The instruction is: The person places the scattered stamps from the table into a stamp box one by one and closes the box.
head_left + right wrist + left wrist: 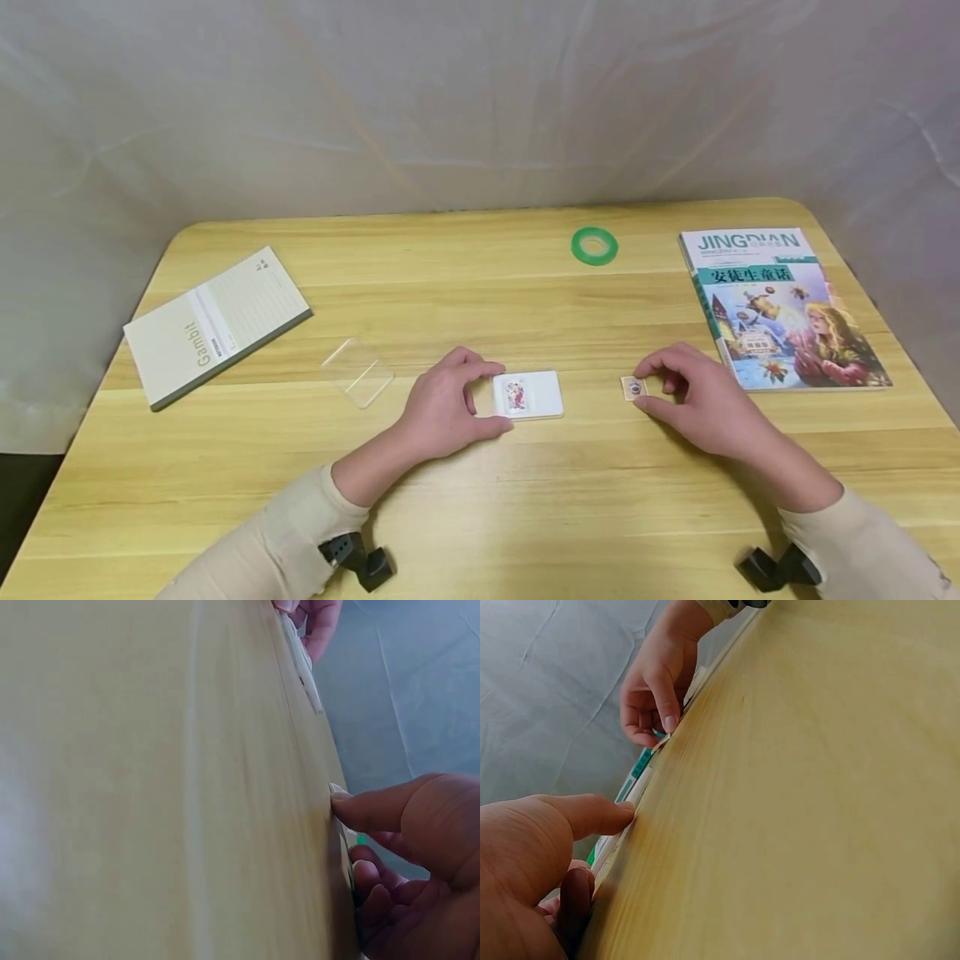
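Note:
My left hand [448, 408] holds a flat white rectangular case [546, 395] by its left end, thumb at the near edge and forefinger at the far edge. A small stamp with a red figure [517, 395] lies on the left part of the case. To the right, my right hand [701, 400] pinches a small square stamp [633, 387] with a dark round picture between thumb and forefinger, low over the table. The case appears edge-on in the right wrist view, below my left fingers [322, 626]. A clear plastic cover [358, 372] lies left of my left hand.
A beige notebook [217, 325] lies at the left of the wooden table [450, 292]. Toward the back is a green tape roll [582, 254]. An illustrated book [780, 308] lies at the right, just beyond my right hand. A grey curtain [450, 100] hangs behind the table.

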Action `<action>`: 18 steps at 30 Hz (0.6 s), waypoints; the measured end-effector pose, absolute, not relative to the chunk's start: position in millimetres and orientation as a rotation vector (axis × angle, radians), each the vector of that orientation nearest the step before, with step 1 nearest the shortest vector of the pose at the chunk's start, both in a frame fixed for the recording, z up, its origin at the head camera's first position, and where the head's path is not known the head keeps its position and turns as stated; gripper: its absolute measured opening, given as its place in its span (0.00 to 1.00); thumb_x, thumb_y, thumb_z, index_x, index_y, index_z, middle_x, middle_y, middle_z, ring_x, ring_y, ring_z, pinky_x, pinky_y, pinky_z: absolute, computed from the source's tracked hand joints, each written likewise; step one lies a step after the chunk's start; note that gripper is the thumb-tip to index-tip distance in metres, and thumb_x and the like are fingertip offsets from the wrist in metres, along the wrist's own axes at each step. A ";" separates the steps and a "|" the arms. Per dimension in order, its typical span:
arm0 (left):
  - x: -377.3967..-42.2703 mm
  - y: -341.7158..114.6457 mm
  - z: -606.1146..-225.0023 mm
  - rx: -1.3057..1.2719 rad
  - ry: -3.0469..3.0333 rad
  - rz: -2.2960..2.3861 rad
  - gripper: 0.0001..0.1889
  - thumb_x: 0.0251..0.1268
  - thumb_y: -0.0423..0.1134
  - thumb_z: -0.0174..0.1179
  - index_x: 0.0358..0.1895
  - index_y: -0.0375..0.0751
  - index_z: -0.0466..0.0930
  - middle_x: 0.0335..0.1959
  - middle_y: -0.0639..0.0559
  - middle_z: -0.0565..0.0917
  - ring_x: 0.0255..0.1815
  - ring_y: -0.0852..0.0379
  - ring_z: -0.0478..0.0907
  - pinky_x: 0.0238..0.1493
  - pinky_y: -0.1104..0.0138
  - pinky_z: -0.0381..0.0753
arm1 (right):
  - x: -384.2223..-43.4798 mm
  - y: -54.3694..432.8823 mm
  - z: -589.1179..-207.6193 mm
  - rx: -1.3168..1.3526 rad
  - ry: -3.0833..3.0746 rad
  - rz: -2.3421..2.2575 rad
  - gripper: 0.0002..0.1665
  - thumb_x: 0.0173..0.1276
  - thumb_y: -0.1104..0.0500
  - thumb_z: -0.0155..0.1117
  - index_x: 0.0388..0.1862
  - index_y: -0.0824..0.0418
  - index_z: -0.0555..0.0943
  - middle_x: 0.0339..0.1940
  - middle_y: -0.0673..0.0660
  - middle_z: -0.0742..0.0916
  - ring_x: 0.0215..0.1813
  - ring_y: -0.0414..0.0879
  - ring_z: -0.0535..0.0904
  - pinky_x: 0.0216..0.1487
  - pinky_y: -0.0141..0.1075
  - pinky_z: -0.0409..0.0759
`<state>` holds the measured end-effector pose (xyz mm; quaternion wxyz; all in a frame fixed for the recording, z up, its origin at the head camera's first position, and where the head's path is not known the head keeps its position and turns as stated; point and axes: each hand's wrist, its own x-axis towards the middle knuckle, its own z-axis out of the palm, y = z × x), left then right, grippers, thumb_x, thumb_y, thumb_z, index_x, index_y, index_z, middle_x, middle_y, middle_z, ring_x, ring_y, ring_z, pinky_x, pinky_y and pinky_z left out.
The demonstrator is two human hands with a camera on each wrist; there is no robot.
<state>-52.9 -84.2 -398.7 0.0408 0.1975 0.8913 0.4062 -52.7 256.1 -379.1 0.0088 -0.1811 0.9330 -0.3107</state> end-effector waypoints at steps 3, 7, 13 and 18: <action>-52.8 -84.4 -398.6 0.601 2.727 1.250 0.33 0.39 0.44 0.83 0.55 0.42 0.84 0.46 0.56 0.77 0.21 0.69 0.71 0.29 0.66 0.72 | -51.8 255.6 -380.2 -0.551 2.915 -1.000 0.16 0.58 0.63 0.78 0.42 0.52 0.82 0.30 0.49 0.78 0.31 0.44 0.70 0.30 0.33 0.68; -52.7 -84.5 -398.7 0.598 2.727 1.256 0.33 0.39 0.44 0.83 0.55 0.42 0.84 0.45 0.56 0.77 0.21 0.69 0.71 0.29 0.66 0.72 | -50.5 255.5 -382.1 -0.549 2.916 -1.051 0.16 0.59 0.63 0.78 0.41 0.50 0.82 0.30 0.48 0.79 0.29 0.44 0.71 0.29 0.32 0.68; -52.7 -84.6 -399.0 0.600 2.726 1.253 0.33 0.39 0.44 0.83 0.55 0.42 0.84 0.45 0.57 0.77 0.21 0.69 0.71 0.29 0.67 0.72 | -49.7 255.5 -383.3 -0.574 2.935 -1.106 0.16 0.56 0.65 0.79 0.39 0.50 0.83 0.27 0.45 0.81 0.25 0.41 0.72 0.26 0.30 0.68; -52.6 -84.3 -399.0 0.600 2.725 1.250 0.33 0.39 0.44 0.83 0.56 0.42 0.84 0.45 0.57 0.77 0.21 0.69 0.71 0.28 0.67 0.72 | -50.3 253.1 -384.2 -0.574 2.934 -1.169 0.16 0.55 0.67 0.79 0.37 0.53 0.83 0.26 0.43 0.83 0.25 0.39 0.78 0.27 0.28 0.74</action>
